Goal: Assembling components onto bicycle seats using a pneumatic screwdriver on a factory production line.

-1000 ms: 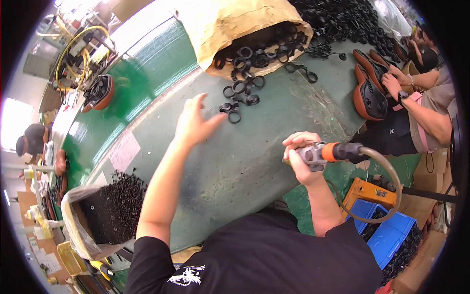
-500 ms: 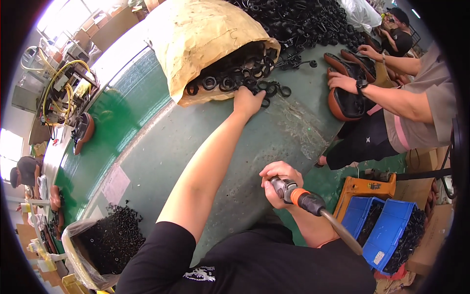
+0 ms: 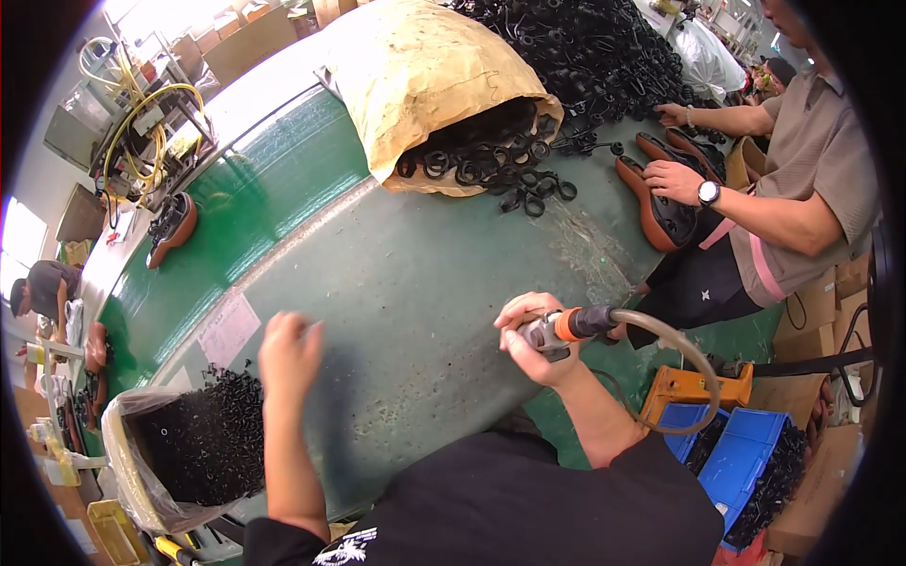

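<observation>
My right hand (image 3: 534,338) is wrapped round an air-powered hand tool (image 3: 552,332) with a metallic body and an orange collar. A hose (image 3: 694,349) curves from its end. Its working tip is hidden. My left hand (image 3: 291,357) is smeared by motion above the green table, beside a plastic-lined bin (image 3: 123,415) of small black screws (image 3: 222,420). Whether it holds anything cannot be made out. Farther off, a brown paper sack (image 3: 434,85) lies on its side with its mouth toward me. Black ring-shaped clamps (image 3: 534,191) spill from it.
A heap of black parts (image 3: 604,66) lies behind the sack. At right a co-worker's hand (image 3: 675,182) rests on a brown bicycle saddle (image 3: 651,212); another saddle (image 3: 173,229) lies at far left. Blue bins (image 3: 746,462) stand low at right. A paper sheet (image 3: 228,330) lies on the table (image 3: 406,311).
My left hand has left the ring-shaped clamps at the sack's mouth and swung back left toward the bin of screws. The right hand still grips the air tool; its hose has swung upward.
</observation>
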`<state>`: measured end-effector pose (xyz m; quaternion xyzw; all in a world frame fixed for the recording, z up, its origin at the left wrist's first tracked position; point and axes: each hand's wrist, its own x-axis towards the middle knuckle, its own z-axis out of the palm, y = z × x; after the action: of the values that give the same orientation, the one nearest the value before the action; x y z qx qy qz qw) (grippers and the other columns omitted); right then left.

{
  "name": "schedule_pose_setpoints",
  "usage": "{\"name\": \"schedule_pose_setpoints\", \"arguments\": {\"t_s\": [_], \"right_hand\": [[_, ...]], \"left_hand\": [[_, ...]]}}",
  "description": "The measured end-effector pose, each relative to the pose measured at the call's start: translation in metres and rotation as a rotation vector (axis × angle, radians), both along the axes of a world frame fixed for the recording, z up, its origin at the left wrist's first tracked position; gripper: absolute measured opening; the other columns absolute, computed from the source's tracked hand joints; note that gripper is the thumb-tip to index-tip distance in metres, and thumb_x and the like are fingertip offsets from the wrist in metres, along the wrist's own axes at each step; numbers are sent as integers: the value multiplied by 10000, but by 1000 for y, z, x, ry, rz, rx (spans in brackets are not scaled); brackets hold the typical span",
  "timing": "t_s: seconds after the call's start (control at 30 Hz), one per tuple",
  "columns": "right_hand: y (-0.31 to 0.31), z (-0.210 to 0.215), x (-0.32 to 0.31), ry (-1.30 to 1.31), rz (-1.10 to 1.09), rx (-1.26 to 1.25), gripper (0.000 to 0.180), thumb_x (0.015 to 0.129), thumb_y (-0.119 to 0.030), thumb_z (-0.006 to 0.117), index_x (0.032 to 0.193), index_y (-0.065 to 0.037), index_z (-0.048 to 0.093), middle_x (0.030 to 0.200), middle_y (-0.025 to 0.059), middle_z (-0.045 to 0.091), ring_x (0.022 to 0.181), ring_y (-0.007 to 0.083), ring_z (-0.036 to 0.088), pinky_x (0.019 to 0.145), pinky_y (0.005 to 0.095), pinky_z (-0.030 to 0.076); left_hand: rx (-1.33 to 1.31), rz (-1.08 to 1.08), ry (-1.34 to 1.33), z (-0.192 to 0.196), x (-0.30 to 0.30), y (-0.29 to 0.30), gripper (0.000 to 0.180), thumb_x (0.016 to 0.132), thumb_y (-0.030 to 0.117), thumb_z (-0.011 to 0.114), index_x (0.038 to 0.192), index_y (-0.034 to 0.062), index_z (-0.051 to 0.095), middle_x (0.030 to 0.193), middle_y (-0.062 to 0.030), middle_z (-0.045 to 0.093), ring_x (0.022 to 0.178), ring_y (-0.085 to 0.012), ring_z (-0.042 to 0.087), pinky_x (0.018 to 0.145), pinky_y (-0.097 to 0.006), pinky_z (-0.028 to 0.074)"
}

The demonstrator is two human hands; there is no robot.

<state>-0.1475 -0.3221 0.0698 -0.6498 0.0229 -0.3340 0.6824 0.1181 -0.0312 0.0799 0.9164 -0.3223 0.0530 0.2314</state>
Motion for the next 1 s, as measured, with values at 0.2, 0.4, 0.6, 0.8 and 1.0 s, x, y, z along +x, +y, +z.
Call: {"name": "schedule_pose_setpoints", "arguments": {"t_s": [0.2, 0.4, 0.6, 0.8, 1.0], "right_hand": [[54, 11, 36, 26, 333, 147, 384, 909, 78, 684, 1263, -43, 599, 1072, 81, 701, 863, 115, 694, 731, 283, 574], [86, -9, 67, 88, 426, -73, 388, 932, 21, 732, 1290, -62, 611, 1064, 48, 698, 912, 97, 676, 792, 282, 564], [80, -7, 59, 174, 457, -3, 357, 924, 10, 733, 1252, -70, 615, 1061, 38, 685, 917, 100, 674, 803, 299, 562], [80, -10, 58, 125, 444, -23, 359, 935, 40, 724, 1254, -71, 602, 1089, 51, 674, 902, 113, 681, 756, 300, 567], [85, -9, 69, -35, 457, -180, 375, 890, 70, 719, 1213, -84, 607, 1164, 91, 689, 865, 139, 697, 744, 314, 559]], "left_hand": [[250, 456, 105, -39, -30, 164, 313, 920, 180, 801, 1091, -22, 634, 1072, -210, 663, 978, -428, 664, 865, -494, 536], [123, 389, 96, -71, -47, 167, 232, 943, 87, 754, 1116, -22, 645, 1074, -203, 660, 978, -420, 669, 854, -478, 544], [207, 612, -35, -80, -40, 178, 275, 974, 141, 742, 1173, -6, 621, 1125, -212, 639, 1043, -443, 657, 894, -514, 527], [222, 480, 43, -67, -24, 170, 154, 968, 75, 718, 1044, -17, 620, 1079, -195, 646, 986, -428, 652, 853, -504, 527], [8, 447, 2, -66, -31, 162, 83, 967, 24, 728, 1002, -24, 670, 1051, -148, 661, 951, -335, 675, 831, -412, 562]]}}
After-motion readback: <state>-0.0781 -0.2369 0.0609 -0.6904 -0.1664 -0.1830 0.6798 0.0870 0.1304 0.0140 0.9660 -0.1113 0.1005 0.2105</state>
